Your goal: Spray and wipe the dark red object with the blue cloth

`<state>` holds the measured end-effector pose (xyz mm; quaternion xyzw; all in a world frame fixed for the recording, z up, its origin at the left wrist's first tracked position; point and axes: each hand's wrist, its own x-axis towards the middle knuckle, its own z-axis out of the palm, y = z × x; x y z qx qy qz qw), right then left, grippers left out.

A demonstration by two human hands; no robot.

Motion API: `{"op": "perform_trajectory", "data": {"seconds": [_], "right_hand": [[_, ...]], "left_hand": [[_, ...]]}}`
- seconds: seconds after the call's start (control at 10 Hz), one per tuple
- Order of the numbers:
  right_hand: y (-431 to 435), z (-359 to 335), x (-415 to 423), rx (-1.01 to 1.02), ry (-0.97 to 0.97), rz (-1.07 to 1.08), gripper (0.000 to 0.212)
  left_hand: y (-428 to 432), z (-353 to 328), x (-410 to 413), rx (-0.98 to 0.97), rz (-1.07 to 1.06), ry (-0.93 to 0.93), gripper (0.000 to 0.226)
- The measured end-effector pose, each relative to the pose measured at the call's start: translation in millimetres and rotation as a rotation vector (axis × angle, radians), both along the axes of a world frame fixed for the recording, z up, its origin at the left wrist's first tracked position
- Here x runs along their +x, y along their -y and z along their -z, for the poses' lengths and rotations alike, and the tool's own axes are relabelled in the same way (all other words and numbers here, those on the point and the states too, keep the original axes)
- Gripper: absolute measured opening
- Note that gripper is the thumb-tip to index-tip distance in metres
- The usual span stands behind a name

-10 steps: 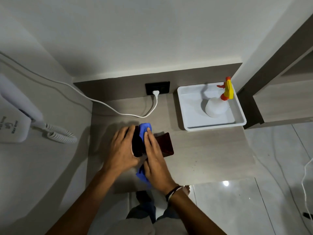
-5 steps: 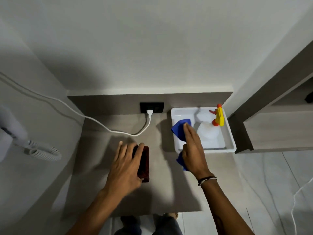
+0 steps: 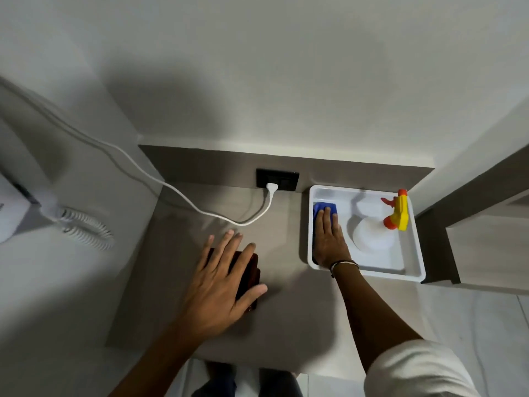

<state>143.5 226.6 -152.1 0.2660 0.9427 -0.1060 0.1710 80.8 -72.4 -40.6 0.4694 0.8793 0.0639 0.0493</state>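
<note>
The dark red object (image 3: pixel 252 270) lies flat on the grey-brown counter (image 3: pixel 286 316), mostly hidden under my left hand (image 3: pixel 221 279), whose spread fingers rest on top of it. My right hand (image 3: pixel 329 237) lies flat on the blue cloth (image 3: pixel 320 208), pressing it into the left side of the white tray (image 3: pixel 412 275). Only the cloth's far end shows past my fingertips. A white spray bottle (image 3: pixel 372 234) with a yellow and orange trigger head stands in the same tray, just right of my right hand.
A black wall socket (image 3: pixel 277 179) holds a white plug whose cable (image 3: pixel 160 181) runs left across the counter's back. A white wall-mounted device with a coiled cord (image 3: pixel 86 229) is at far left. A wooden cabinet (image 3: pixel 486 247) borders the tray on the right.
My right hand carried the blue cloth off the dark red object, rightward, and laid it down in the tray. My left hand stayed on the object.
</note>
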Motion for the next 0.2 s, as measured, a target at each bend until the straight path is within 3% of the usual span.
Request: {"op": "perform_trajectory", "data": {"seconds": [0.1,0.2], "right_hand": [[-2.8,-12.9,1.2,-0.052,-0.007,0.001,0.078],[15.5,-36.6,6.9,-0.023,-0.178,0.017,0.075]], "left_hand": [[1.1,-1.2,-0.4,-0.01,0.001,-0.018,0.085],[0.1,-6.0,0.0,-0.056,-0.002,-0.021,0.086]]}}
